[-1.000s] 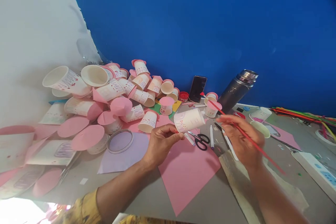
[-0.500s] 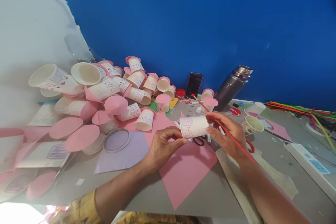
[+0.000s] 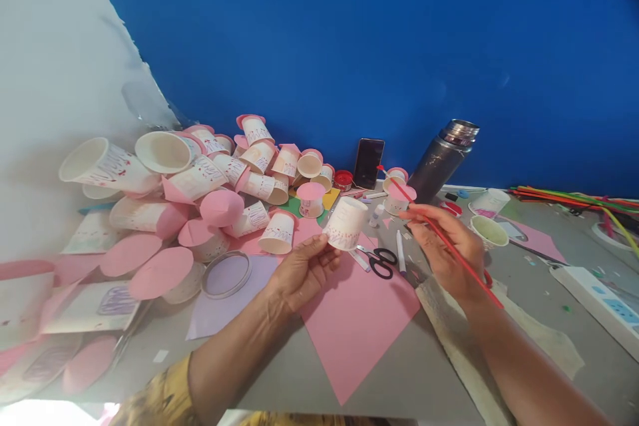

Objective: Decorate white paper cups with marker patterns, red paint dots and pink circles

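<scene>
Just paper cup [image 3: 345, 222] — thin red paintbrush [image 3: 439, 234].

Both hands up, each closed in a grip

The left hand [image 3: 299, 269] is turned palm up, thumb and fingertips pinched together at the top; the bare left forearm [image 3: 234, 353] comes from the lower left, with a yellow sleeve [image 3: 160, 399] near the elbow. The right hand [image 3: 446, 256] shows its back, fingers curled in a pen-like grip; the right forearm [image 3: 524, 366] enters from the lower right. The two hands are apart
</scene>
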`<move>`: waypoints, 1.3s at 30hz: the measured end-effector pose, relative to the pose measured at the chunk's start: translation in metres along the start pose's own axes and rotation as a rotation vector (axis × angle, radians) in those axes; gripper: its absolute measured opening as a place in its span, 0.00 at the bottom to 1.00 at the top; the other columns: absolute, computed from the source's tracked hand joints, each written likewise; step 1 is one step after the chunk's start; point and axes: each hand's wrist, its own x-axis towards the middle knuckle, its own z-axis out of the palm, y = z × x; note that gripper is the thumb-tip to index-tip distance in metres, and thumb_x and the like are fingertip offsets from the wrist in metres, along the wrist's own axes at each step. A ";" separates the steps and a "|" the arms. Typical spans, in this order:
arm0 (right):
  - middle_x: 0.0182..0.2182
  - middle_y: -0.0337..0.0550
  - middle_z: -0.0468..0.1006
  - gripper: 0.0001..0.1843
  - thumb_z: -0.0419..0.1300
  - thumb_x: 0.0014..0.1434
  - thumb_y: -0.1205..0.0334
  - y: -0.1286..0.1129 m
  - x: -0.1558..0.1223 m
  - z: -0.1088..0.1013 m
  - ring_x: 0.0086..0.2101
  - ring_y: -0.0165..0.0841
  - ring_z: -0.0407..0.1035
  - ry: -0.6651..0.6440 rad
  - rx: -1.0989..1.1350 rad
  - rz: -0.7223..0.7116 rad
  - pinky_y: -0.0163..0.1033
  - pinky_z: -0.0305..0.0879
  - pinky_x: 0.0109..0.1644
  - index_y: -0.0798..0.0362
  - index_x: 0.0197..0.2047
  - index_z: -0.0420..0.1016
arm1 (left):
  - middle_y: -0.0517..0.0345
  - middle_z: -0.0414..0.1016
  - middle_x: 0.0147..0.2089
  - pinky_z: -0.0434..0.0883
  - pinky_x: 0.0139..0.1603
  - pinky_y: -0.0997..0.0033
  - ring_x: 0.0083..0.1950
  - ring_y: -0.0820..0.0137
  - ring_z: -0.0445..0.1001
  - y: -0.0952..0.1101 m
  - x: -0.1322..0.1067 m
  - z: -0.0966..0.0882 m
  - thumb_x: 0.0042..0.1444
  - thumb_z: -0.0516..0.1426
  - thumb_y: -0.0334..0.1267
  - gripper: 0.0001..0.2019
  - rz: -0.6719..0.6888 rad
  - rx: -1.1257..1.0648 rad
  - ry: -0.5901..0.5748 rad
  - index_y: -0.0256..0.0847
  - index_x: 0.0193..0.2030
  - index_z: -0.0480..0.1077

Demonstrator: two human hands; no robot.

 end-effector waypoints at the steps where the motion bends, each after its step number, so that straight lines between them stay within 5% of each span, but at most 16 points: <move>1: 0.44 0.45 0.87 0.12 0.62 0.70 0.54 0.001 0.000 0.000 0.42 0.41 0.82 0.040 -0.017 -0.022 0.46 0.78 0.47 0.46 0.54 0.79 | 0.50 0.80 0.31 0.79 0.34 0.75 0.30 0.72 0.79 0.003 0.000 0.002 0.66 0.58 0.24 0.09 0.015 -0.031 0.021 0.31 0.33 0.77; 5: 0.43 0.44 0.87 0.11 0.60 0.70 0.62 0.009 0.001 0.006 0.41 0.40 0.81 0.092 -0.168 -0.258 0.46 0.77 0.47 0.46 0.54 0.79 | 0.50 0.80 0.30 0.81 0.34 0.74 0.30 0.72 0.80 0.011 -0.002 0.007 0.69 0.55 0.24 0.13 0.073 -0.096 0.058 0.31 0.33 0.75; 10: 0.44 0.45 0.86 0.20 0.57 0.69 0.74 0.018 0.004 0.014 0.42 0.40 0.79 -0.003 -0.261 -0.592 0.46 0.76 0.48 0.48 0.59 0.77 | 0.51 0.79 0.30 0.82 0.35 0.73 0.30 0.72 0.80 0.016 -0.003 0.007 0.69 0.54 0.23 0.13 0.143 -0.133 0.069 0.31 0.34 0.75; 15: 0.50 0.49 0.85 0.30 0.56 0.68 0.79 0.024 0.002 0.015 0.47 0.42 0.77 -0.058 -0.396 -0.734 0.47 0.75 0.51 0.50 0.70 0.68 | 0.52 0.79 0.31 0.82 0.36 0.72 0.31 0.72 0.80 0.016 -0.003 0.006 0.69 0.54 0.24 0.12 0.171 -0.133 0.049 0.33 0.34 0.74; 19: 0.55 0.49 0.83 0.32 0.50 0.71 0.77 0.025 0.002 0.014 0.50 0.42 0.76 -0.138 -0.505 -0.719 0.46 0.76 0.51 0.51 0.74 0.62 | 0.54 0.76 0.29 0.81 0.34 0.73 0.30 0.72 0.79 0.017 -0.002 0.006 0.70 0.54 0.25 0.14 0.171 -0.135 0.046 0.34 0.32 0.73; 26: 0.50 0.49 0.85 0.24 0.50 0.73 0.75 0.026 0.004 0.014 0.48 0.42 0.74 -0.230 -0.564 -0.711 0.44 0.75 0.49 0.56 0.68 0.69 | 0.57 0.73 0.29 0.77 0.30 0.74 0.28 0.74 0.75 0.018 -0.008 0.008 0.71 0.52 0.28 0.14 0.183 -0.160 -0.078 0.36 0.33 0.72; 31: 0.53 0.49 0.84 0.27 0.49 0.72 0.75 0.022 0.004 0.011 0.48 0.43 0.74 -0.153 -0.593 -0.702 0.45 0.76 0.48 0.53 0.71 0.66 | 0.59 0.75 0.32 0.73 0.26 0.76 0.25 0.76 0.70 0.018 -0.012 0.007 0.66 0.59 0.29 0.04 0.188 -0.154 -0.262 0.39 0.39 0.74; 36: 0.55 0.49 0.84 0.32 0.49 0.73 0.74 0.020 0.009 -0.002 0.52 0.45 0.74 -0.080 -0.606 -0.603 0.48 0.75 0.51 0.48 0.76 0.60 | 0.61 0.76 0.31 0.72 0.25 0.76 0.24 0.77 0.69 0.019 -0.006 0.004 0.61 0.64 0.28 0.04 0.172 -0.153 -0.251 0.38 0.37 0.73; 39: 0.53 0.49 0.84 0.32 0.49 0.72 0.74 0.024 0.013 -0.008 0.53 0.46 0.72 0.018 -0.619 -0.571 0.49 0.74 0.51 0.48 0.76 0.59 | 0.61 0.80 0.36 0.71 0.25 0.76 0.25 0.77 0.70 0.019 -0.006 0.002 0.53 0.69 0.26 0.13 0.189 -0.134 -0.282 0.41 0.43 0.75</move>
